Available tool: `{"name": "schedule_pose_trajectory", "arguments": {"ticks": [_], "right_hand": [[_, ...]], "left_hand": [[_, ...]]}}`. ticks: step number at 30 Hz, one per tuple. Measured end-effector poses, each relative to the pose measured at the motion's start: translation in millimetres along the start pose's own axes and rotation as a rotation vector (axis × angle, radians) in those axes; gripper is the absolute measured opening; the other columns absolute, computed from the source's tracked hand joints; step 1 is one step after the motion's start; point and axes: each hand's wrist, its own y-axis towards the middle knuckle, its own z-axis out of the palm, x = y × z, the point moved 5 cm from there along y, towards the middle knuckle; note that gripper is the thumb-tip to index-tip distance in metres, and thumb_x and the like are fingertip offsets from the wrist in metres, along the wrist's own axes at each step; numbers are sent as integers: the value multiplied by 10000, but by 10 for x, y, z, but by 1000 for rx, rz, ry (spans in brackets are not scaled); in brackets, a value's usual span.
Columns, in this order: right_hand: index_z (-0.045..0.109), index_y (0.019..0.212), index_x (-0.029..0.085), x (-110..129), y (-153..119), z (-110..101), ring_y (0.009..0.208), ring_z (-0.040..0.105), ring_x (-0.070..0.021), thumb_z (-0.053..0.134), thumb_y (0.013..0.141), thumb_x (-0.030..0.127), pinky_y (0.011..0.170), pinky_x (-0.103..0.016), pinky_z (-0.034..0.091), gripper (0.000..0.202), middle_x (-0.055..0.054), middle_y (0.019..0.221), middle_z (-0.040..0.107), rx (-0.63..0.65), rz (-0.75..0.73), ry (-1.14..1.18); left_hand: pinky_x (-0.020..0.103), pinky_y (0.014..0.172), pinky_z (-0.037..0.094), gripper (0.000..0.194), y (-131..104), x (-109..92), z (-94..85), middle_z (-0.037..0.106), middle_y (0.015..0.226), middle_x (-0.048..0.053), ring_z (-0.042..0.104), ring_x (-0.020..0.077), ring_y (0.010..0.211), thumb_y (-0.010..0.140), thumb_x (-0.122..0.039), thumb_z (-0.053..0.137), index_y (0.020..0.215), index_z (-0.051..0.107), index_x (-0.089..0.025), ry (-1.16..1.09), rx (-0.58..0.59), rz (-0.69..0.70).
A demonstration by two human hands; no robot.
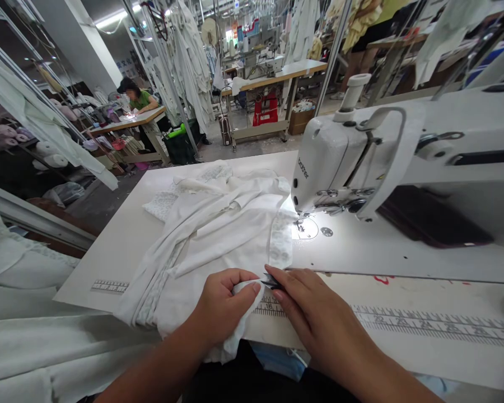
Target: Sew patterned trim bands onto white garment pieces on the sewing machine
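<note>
White fabric (231, 224) with patterned edging lies bunched on the pale sewing table, left of the machine's needle. My left hand (229, 302) pinches an edge of this fabric near the table's front. Close beside it on the right, my right hand (308, 299) is closed around small dark snips (270, 281), their tips at the pinched edge. Part of the snips is hidden by my right fingers. The white sewing machine (323, 162) stands behind and right of my hands, with its lamp lit over the needle plate (307, 228).
A printed ruler strip (424, 324) runs along the table's front edge. White cloth (21, 313) hangs at the far left. Farther back, a person in green (140, 101) sits at another table, and a red chair (265, 109) stands below a workbench.
</note>
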Motion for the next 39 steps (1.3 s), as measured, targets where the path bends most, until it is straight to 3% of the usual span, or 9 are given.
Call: {"name": "schedule_pose_trajectory", "arguments": {"ticks": [7, 11, 17, 21, 27, 33, 39], "right_hand": [[512, 1308, 228, -3, -6, 16, 913, 603, -226, 379, 983, 300, 739, -398, 544, 358, -85, 1008, 642, -1, -1, 42], [507, 1321, 259, -8, -8, 17, 972, 609, -217, 386, 982, 302, 806, -396, 542, 363, -75, 1055, 646, 4, 20, 201], [582, 1258, 294, -79, -43, 15, 1149, 584, -231, 469, 948, 422, 969, -399, 491, 354, -56, 1242, 630, 43, 258, 567], [592, 1254, 273, -134, -55, 28, 1213, 545, -252, 481, 932, 475, 1019, -424, 449, 397, -67, 1270, 623, 77, 361, 646], [553, 1205, 277, -208, -63, -45, 971, 644, -224, 483, 934, 442, 821, -380, 541, 325, -49, 1083, 674, 17, 311, 400], [542, 1150, 287, -108, -79, -63, 945, 639, -183, 445, 965, 335, 771, -330, 536, 214, -25, 1056, 660, 2, 128, 285], [525, 1125, 265, -28, -47, -53, 894, 641, -179, 453, 956, 251, 729, -324, 530, 185, -25, 980, 667, -99, -20, 140]], "left_hand": [[259, 746, 487, 167, -4, -7, 9, 729, 838, 36, 644, 190, 827, 812, -278, 627, 855, 733, -156, 10, 24, 20], [262, 754, 484, 175, -9, -30, 20, 726, 835, 38, 637, 188, 819, 822, -278, 616, 854, 735, -155, 21, 48, 58], [253, 688, 468, 201, 15, -86, 19, 710, 781, 44, 612, 177, 750, 817, -308, 621, 841, 732, -142, 60, 68, 78], [243, 679, 460, 201, 30, -87, 21, 695, 760, 42, 595, 164, 733, 807, -316, 634, 825, 724, -137, 52, 76, 80], [219, 627, 449, 189, 34, 35, -7, 676, 739, 23, 572, 139, 691, 776, -328, 675, 805, 724, -148, -62, 24, -62], [226, 650, 469, 179, 15, 22, 13, 693, 757, 29, 596, 149, 719, 773, -311, 677, 820, 733, -148, -89, 14, -87], [229, 701, 487, 148, 4, -41, 58, 734, 817, 37, 639, 166, 782, 790, -268, 657, 838, 741, -155, -56, 38, -10]]}}
